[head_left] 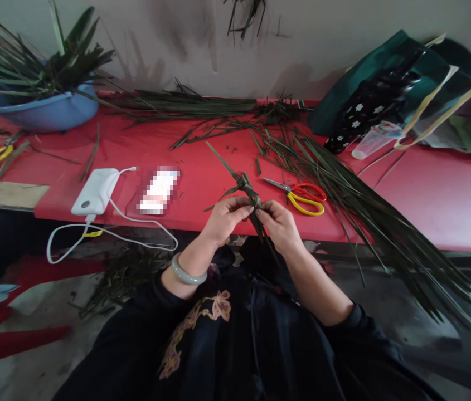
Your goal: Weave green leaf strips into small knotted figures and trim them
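Observation:
A small figure woven from green leaf strips (247,185) is held between both hands at the front edge of the red table. My left hand (230,218) pinches its lower part from the left, thumb against the leaf. From the right, my right hand (277,224) grips the same spot with thumb and fingers together. Loose strip ends point up and left from the woven part, and others hang below the hands. Scissors with red and yellow handles (305,199) lie just right of the right hand.
Long leaf strips (356,206) spread across the right side and overhang the edge. A power bank (95,192) with a white cable and a phone (159,190) lie left. Behind stand a blue basin (51,114) of leaves, a green bag (369,72) and a black umbrella (364,111).

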### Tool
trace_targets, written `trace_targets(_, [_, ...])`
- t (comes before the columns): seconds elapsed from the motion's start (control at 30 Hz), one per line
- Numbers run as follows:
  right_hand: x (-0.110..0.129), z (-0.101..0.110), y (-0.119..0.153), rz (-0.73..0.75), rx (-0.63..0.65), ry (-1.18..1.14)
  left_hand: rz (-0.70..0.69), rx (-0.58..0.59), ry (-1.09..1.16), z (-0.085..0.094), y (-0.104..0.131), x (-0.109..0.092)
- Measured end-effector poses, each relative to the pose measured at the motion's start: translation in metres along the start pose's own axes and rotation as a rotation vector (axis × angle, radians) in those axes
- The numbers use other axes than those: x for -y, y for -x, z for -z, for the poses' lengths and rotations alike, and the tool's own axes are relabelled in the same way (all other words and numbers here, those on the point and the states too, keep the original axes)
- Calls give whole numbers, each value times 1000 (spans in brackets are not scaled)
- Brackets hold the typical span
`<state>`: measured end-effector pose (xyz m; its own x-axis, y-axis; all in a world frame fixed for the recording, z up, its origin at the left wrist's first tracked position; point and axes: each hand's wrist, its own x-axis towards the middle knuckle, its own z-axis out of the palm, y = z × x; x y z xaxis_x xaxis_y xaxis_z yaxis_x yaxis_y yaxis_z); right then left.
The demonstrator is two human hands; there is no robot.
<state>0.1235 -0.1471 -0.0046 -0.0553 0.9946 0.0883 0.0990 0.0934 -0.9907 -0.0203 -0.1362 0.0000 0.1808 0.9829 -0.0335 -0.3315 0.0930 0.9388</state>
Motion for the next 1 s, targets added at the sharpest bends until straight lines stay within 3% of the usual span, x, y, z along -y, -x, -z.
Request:
trace_targets(0.17, [1,-2,0,-68,25,-146,21,-1,38,-1,2,-1])
trace_targets(0.43, [4,-2,3,-5,-10,32,13,-5,52,0,1,0])
trace_targets(0.6, [9,-3,8,271,-151,408,-1,-58,31,-3,2,-2])
trace_targets(0.73, [7,-4,11,513,-150,605,-7,-111,47,-7,3,-2])
trace_targets(1.0, [6,-3,15,651,-156,726,-5,-100,137,-8,7,-7])
